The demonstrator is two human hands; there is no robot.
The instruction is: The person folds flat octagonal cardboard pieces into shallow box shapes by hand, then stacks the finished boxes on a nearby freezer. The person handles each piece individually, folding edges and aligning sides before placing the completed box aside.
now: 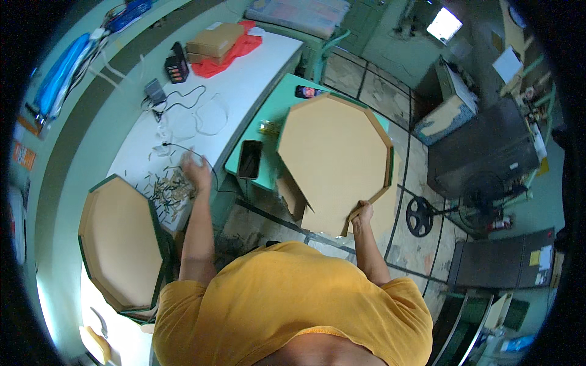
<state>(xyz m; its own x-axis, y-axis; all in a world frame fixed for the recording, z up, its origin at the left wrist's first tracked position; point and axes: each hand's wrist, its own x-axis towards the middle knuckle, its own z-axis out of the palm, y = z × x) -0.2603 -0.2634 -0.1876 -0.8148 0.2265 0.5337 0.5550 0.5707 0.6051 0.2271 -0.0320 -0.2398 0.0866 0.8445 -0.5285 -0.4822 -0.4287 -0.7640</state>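
Note:
A large eight-sided brown cardboard tray (pixel 336 152), with low walls edged in dark green, lies on a small green table. My right hand (pixel 362 212) is closed round its near right wall, where a section of the rim stands loose. On the white table to the left, my left hand (pixel 195 172) hovers at the edge of a scattered pile of small green and tan strips (pixel 170 189). Its fingers look apart, slightly blurred, and no held piece shows. A similar cardboard tray (pixel 122 244) with green edges rests beside the pile, tilted.
A dark phone (pixel 249 160) and a second, lit phone (pixel 308 92) lie on the green table (pixel 267 122). Cables (pixel 183 97), a small black box (pixel 177 64) and brown boxes (pixel 215 41) on red cloth occupy the white table. A fan (pixel 479 198) stands right.

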